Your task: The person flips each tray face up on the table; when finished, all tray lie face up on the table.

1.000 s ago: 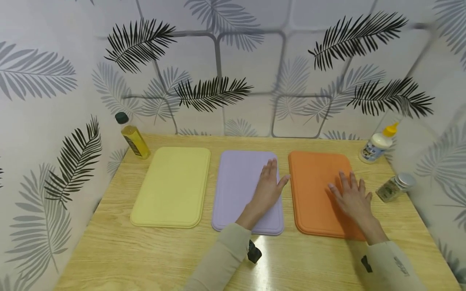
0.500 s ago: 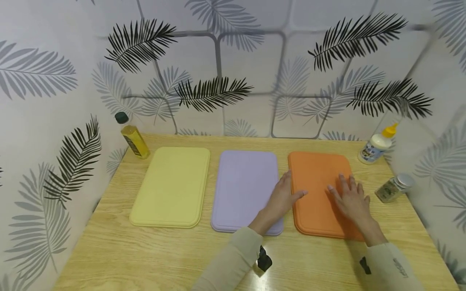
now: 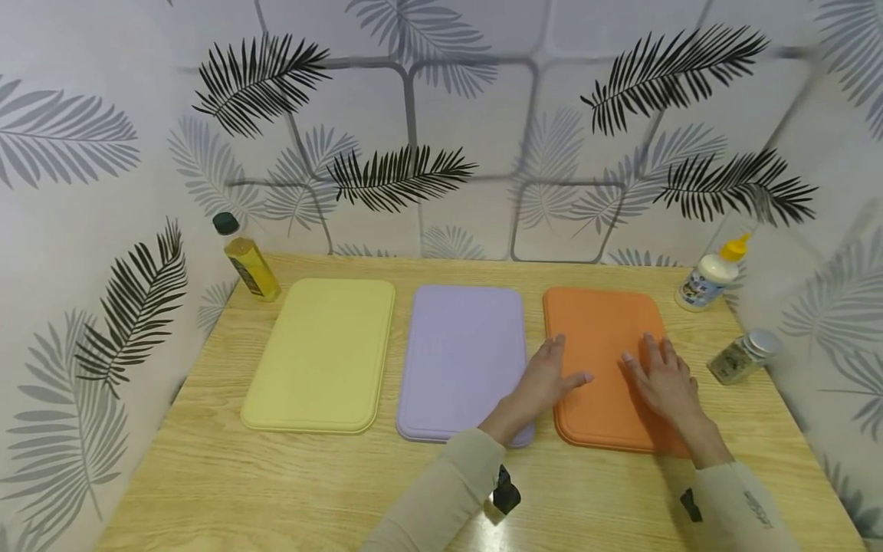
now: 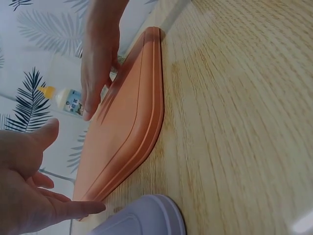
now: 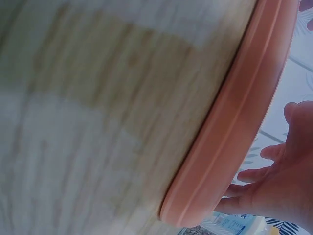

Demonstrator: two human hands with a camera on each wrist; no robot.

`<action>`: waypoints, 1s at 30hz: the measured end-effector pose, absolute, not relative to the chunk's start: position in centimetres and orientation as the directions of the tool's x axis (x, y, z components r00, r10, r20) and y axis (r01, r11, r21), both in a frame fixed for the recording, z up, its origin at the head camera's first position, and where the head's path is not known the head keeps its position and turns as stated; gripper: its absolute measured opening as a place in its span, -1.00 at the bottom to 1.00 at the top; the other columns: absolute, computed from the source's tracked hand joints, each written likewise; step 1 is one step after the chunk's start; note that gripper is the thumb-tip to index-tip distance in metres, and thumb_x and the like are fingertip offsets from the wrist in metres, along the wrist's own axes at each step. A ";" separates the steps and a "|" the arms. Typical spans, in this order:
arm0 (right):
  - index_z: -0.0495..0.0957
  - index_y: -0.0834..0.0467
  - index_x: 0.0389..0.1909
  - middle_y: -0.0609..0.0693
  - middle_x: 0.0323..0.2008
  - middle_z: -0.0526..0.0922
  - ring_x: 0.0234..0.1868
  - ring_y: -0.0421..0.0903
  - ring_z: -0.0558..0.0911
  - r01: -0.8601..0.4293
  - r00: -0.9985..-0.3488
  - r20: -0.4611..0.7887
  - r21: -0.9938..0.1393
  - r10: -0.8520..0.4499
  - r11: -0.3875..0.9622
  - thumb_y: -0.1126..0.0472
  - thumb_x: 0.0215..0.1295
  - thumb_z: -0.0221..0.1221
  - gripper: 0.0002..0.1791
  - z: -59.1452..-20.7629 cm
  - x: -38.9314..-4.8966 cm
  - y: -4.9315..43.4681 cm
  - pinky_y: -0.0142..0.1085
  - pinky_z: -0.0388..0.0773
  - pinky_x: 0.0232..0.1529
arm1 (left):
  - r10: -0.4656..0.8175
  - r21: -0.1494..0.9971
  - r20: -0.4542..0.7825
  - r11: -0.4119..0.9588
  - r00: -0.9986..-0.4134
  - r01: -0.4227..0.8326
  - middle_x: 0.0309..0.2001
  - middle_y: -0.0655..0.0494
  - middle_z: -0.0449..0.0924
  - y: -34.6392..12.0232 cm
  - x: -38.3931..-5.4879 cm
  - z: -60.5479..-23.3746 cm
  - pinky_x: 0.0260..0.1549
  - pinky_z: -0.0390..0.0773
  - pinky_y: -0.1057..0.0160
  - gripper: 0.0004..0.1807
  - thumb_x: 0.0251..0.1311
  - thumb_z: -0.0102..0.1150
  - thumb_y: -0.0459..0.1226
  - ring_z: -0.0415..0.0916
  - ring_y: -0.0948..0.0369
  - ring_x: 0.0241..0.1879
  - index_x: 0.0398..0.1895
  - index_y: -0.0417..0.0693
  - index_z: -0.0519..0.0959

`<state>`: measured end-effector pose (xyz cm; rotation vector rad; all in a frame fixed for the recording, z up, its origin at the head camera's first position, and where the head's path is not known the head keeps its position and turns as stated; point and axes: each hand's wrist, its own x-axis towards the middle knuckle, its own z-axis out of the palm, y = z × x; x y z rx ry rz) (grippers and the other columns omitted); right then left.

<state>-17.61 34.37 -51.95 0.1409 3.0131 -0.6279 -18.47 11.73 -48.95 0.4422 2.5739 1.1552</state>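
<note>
An orange slab [image 3: 600,337], flat, rectangular and round-cornered with a stepped rim, lies on the right of the table. My left hand [image 3: 541,381] is at its left edge, fingers extended and thumb over the orange surface. Over the right part of the slab, my right hand [image 3: 667,391] has its fingers spread. In the right wrist view those fingers [image 5: 274,166] are by the slab's side rim; firm contact is hard to tell. Beneath my left wrist lies a matching purple slab [image 3: 458,345]. A yellow slab [image 3: 320,345] lies farther left.
A bottle of yellow liquid with a dark green cap [image 3: 248,264] stands at the back left. At the right are a white squeeze bottle with a yellow nozzle [image 3: 707,280] and a metal-lidded glass jar [image 3: 743,358]. Leaf-patterned walls [image 3: 476,207] bound the wooden table [image 3: 276,491].
My left hand has moved right, from over the purple slab to the orange slab's left edge. My right hand has stayed nearly still. The slabs have kept their places.
</note>
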 end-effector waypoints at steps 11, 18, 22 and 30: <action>-0.15 0.36 0.46 0.62 0.35 -0.26 0.21 0.71 -0.08 0.131 -0.984 -0.162 -0.417 0.069 0.899 -0.30 0.47 -0.39 -0.11 -51.6 -17.7 35.0 0.54 0.02 0.02 | 0.377 0.747 -0.177 0.653 -0.909 0.125 0.47 -0.15 0.02 12.7 -18.7 -49.2 0.34 0.22 0.18 -0.06 0.21 0.18 0.10 0.07 0.05 0.43 0.51 -0.12 0.01; -0.11 0.37 0.45 0.65 0.33 -0.26 0.22 0.70 -0.11 0.151 -0.979 -0.190 -0.421 0.075 0.894 -0.32 0.46 -0.41 -0.10 -51.6 -18.0 35.1 0.54 0.02 -0.02 | 0.377 0.722 -0.173 0.677 -0.910 0.143 0.44 -0.17 0.11 12.8 -19.2 -49.5 0.33 0.23 0.19 -0.05 0.21 0.19 0.08 0.10 0.06 0.41 0.51 -0.15 0.00; -0.11 0.36 0.45 0.66 0.33 -0.25 0.22 0.70 -0.12 0.156 -0.977 -0.198 -0.423 0.077 0.893 -0.34 0.45 -0.42 -0.09 -51.6 -18.3 35.2 0.55 0.03 -0.03 | 0.391 0.695 -0.164 0.697 -0.906 0.175 0.42 -0.13 0.18 12.7 -19.6 -49.7 0.31 0.26 0.23 -0.05 0.18 0.23 0.08 0.16 0.09 0.39 0.49 -0.19 0.05; -0.08 0.36 0.44 0.69 0.24 -0.08 0.18 0.69 -0.04 0.192 -0.973 -0.201 -0.420 0.115 0.887 -0.36 0.43 -0.46 -0.07 -51.7 -18.4 35.2 0.50 0.08 -0.05 | 0.414 0.666 -0.160 0.715 -0.896 0.211 0.38 -0.13 0.25 12.7 -19.6 -49.7 0.28 0.30 0.24 -0.11 0.18 0.23 0.09 0.24 0.04 0.34 0.45 -0.18 0.17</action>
